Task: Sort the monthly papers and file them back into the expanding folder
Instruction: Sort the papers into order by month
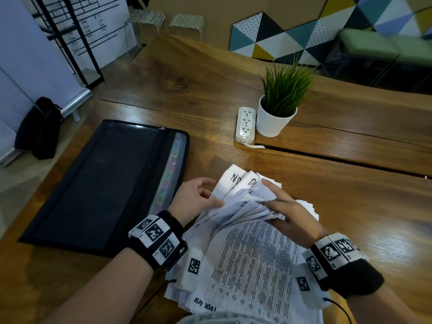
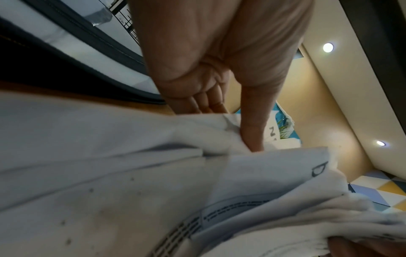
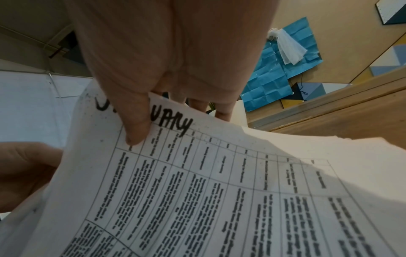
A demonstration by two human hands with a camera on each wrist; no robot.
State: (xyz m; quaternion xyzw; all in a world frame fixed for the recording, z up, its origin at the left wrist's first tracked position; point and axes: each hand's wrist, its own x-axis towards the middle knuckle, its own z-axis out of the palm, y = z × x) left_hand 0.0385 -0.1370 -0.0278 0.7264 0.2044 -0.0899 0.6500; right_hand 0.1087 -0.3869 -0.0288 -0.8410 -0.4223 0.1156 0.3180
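A fanned stack of white printed papers (image 1: 247,249) with handwritten month names lies on the wooden table (image 1: 187,73) in front of me. My left hand (image 1: 201,197) pinches the stack's upper left edge, thumb (image 2: 252,128) on top and fingers beneath. My right hand (image 1: 280,206) grips the far ends of the upper sheets. Its thumb (image 3: 136,121) presses on a table-printed sheet (image 3: 219,191) whose heading ends in "UARY". The black expanding folder (image 1: 102,183) lies flat to the left, its zipper open along the right side and coloured tabs showing.
A potted green plant (image 1: 280,101) in a white pot and a white power strip (image 1: 245,123) stand beyond the papers. A black bag (image 1: 37,127) sits on the floor at the left. Bare wood stretches to the right and at the back.
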